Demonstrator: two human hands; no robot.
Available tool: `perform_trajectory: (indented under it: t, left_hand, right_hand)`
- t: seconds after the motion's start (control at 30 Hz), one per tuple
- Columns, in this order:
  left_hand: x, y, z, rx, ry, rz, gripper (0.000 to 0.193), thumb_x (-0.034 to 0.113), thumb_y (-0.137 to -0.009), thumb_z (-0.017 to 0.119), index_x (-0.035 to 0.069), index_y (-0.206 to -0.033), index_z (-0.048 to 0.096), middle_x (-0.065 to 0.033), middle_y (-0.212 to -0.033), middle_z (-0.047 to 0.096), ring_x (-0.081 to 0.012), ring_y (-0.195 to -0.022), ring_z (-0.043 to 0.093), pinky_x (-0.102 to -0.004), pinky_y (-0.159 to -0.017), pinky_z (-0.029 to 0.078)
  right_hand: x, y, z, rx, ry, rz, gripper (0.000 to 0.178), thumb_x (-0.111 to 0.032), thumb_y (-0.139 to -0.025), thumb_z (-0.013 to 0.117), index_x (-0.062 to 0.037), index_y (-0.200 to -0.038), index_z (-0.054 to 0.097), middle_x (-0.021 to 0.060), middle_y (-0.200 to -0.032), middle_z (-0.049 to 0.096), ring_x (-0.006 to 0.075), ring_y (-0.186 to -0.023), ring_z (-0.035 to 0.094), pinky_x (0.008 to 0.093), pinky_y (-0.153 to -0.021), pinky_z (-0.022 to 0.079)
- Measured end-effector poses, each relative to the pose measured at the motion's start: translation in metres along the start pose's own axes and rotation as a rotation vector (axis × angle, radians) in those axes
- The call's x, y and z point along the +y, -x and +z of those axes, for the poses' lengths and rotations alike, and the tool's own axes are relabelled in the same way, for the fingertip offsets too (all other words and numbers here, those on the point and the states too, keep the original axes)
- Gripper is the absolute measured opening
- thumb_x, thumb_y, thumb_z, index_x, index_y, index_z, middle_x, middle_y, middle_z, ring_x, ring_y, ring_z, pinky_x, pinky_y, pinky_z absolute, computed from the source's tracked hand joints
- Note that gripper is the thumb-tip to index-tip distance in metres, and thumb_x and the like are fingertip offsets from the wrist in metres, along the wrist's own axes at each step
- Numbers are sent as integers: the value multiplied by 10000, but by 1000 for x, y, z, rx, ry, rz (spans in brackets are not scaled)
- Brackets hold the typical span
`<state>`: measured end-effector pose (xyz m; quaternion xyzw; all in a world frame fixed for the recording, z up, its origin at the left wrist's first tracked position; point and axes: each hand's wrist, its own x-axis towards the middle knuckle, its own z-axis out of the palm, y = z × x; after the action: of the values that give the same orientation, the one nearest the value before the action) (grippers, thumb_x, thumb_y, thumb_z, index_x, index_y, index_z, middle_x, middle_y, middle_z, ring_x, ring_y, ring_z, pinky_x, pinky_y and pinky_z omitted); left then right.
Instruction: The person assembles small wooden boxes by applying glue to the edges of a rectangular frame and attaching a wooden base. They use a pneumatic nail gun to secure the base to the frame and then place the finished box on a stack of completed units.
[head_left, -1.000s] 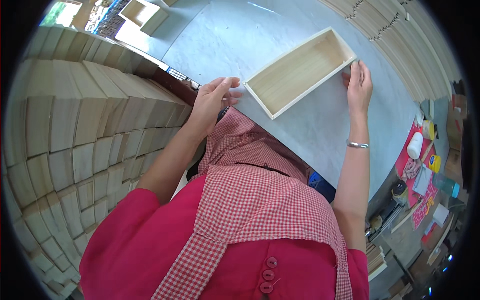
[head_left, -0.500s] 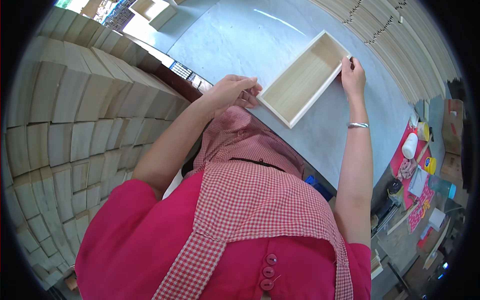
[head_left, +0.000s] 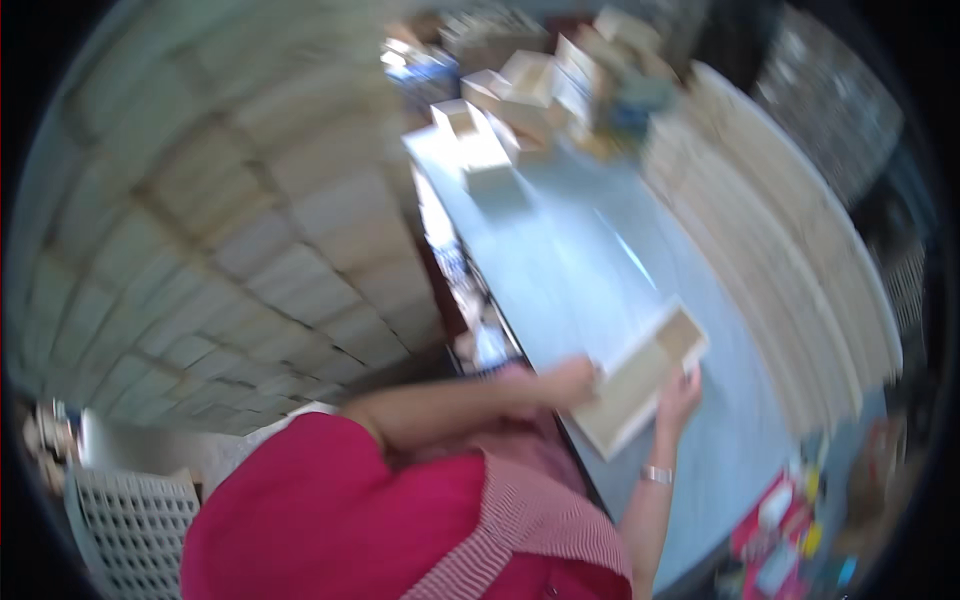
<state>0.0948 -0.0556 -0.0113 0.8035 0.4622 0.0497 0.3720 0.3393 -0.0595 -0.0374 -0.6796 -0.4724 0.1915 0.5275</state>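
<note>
A shallow, open rectangular box of pale wood (head_left: pixel 632 392) lies slantwise on or just above the grey-blue tabletop (head_left: pixel 560 270), its hollow side up. My right hand (head_left: pixel 680 397) grips the box's right long side, thumb on the rim. At the near left side of the box is my left hand (head_left: pixel 568 383), with its fingers curled in and smeared by motion. Whether those fingers hold the rim or only rest against it cannot be made out.
Tall stacks of wooden pieces (head_left: pixel 290 260) rise on the left. Long pale boards (head_left: pixel 760 260) line the table's right side. More wooden boxes (head_left: pixel 470 145) stand at the far end. Small items on red cloth (head_left: pixel 770 520) lie at near right. A perforated plastic chair (head_left: pixel 135 520) stands lower left.
My view has swung, bringing the far end of the table and a chair into sight. My left hand has moved onto the box's left side; my right hand has slid nearer along its right side.
</note>
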Motion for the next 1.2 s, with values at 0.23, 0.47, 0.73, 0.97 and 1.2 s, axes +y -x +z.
perform_trajectory:
  t: [0.23, 0.47, 0.73, 0.97, 1.2]
  left_hand:
    - [22, 90, -33, 646, 423, 295, 664, 44, -880, 553, 9, -1530, 420, -210, -1232, 518, -306, -1149, 554, -392, -1011, 449]
    - [71, 208, -187, 1061, 516, 461, 598, 189, -978, 648, 71, -1530, 451, -65, -1335, 547, -139, -1172, 521, -303, -962, 467]
    - [143, 535, -350, 2302, -71, 782, 457, 204, -903, 739, -72, -1251, 630, -144, -1077, 697, -229, -1019, 651, -324, -901, 525]
    - [154, 883, -452, 2558, -231, 121, 535, 214, -838, 664, 31, -1340, 641, -129, -1132, 703, -242, -977, 657, -423, -942, 505]
    - [140, 917, -468, 2484, -161, -219, 494, 225, -886, 622, 18, -1334, 642, -130, -1143, 702, -238, -991, 658, -413, -946, 512]
  right_hand:
    - [-145, 27, 26, 89, -268, -244, 473, -206, -1074, 461, 82, -1450, 479, 225, -1334, 625, 310, -1118, 647, 398, -940, 517]
    - [-264, 64, 8, -34, -570, -541, 455, -206, -1079, 435, 52, -1451, 480, 169, -1339, 613, 253, -1083, 634, 366, -891, 505]
    - [-243, 99, 54, -287, -544, -424, 366, -80, -1003, 560, 25, -1353, 571, 113, -1180, 663, 173, -876, 657, 292, -774, 520]
    - [-246, 122, 87, -495, -499, -430, 339, -60, -995, 569, 34, -1320, 592, 127, -1134, 679, 160, -856, 661, 292, -774, 554]
    - [-257, 133, 100, -562, -459, -482, 327, -30, -987, 568, 45, -1304, 593, 131, -1120, 672, 153, -824, 668, 275, -732, 578]
